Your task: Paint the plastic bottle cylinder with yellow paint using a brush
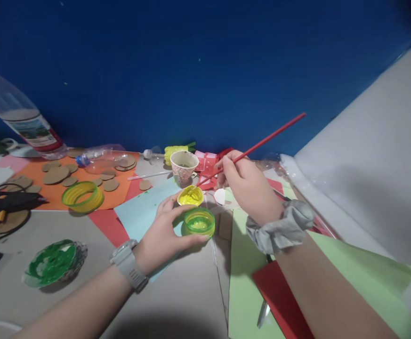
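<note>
My left hand [168, 228] curls its thumb and fingers around a small ring [200, 217], see-through and painted green and yellow. Just behind that ring, close to my left fingertips, is a little cup of yellow paint [190, 196]; whether those fingers touch it I cannot tell. Between the thumb and fingers of my right hand [242, 181] is a slim red paintbrush [272, 138], slanting down so that its tip meets the yellow paint. A patterned paper cup [184, 167] with some liquid stands behind the paint cup.
A similar yellow-green ring [83, 197] lies on orange paper, near cardboard discs [56, 175] and a clear plastic bottle [102, 157]. Green paint fills a dish [55, 263] at left. A tall bottle [28, 117] stands behind. Scissors [263, 313] lie partly under red paper at right.
</note>
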### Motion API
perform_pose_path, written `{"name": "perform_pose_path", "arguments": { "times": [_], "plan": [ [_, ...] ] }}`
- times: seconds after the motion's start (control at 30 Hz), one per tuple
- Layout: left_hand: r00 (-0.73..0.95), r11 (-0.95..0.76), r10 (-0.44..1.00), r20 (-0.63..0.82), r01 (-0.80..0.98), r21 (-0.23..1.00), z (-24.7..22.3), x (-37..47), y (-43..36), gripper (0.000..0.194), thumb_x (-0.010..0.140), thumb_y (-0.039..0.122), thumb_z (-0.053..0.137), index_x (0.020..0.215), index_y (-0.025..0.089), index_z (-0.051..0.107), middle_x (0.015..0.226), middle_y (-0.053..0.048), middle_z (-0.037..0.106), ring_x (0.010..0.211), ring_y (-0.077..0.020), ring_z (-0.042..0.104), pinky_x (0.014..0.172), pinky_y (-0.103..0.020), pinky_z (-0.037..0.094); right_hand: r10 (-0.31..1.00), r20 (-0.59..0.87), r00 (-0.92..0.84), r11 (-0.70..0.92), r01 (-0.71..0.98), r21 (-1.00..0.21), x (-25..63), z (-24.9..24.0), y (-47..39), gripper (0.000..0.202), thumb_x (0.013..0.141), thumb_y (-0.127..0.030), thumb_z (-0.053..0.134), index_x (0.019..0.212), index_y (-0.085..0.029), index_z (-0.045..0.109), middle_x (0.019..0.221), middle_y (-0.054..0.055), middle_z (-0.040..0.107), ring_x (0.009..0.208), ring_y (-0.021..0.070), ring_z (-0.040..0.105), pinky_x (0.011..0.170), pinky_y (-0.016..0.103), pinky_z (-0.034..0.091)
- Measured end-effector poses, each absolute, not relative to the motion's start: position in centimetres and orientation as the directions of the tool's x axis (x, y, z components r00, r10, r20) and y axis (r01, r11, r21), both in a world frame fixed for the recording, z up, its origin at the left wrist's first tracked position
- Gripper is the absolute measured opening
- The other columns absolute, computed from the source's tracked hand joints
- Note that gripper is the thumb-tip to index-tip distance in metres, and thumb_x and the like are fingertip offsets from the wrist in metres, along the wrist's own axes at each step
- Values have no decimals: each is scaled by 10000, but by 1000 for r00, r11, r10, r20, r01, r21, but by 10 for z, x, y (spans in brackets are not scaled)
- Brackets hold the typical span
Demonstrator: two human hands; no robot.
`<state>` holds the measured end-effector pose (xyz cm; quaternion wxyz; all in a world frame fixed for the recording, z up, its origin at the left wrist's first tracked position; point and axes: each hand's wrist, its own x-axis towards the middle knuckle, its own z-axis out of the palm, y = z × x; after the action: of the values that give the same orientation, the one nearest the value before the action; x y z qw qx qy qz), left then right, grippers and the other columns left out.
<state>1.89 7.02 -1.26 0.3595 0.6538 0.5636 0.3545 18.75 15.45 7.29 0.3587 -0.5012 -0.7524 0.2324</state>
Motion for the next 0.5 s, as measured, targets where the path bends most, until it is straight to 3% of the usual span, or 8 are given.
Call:
{"name": "perform_pose_path", "arguments": {
  "times": [0.5],
  "plan": [
    [112,-118,991,72,487,865,-14,19,71,620,653,556,757,1199,298,615,1431,-83,370,1381,-343,283,1161,-534,237,887,354,-297,455,690,-562,189,82,145,198,941,-246,354,770,-240,454,715,12,584,694,199,573,675,340,415]
  ]
}}
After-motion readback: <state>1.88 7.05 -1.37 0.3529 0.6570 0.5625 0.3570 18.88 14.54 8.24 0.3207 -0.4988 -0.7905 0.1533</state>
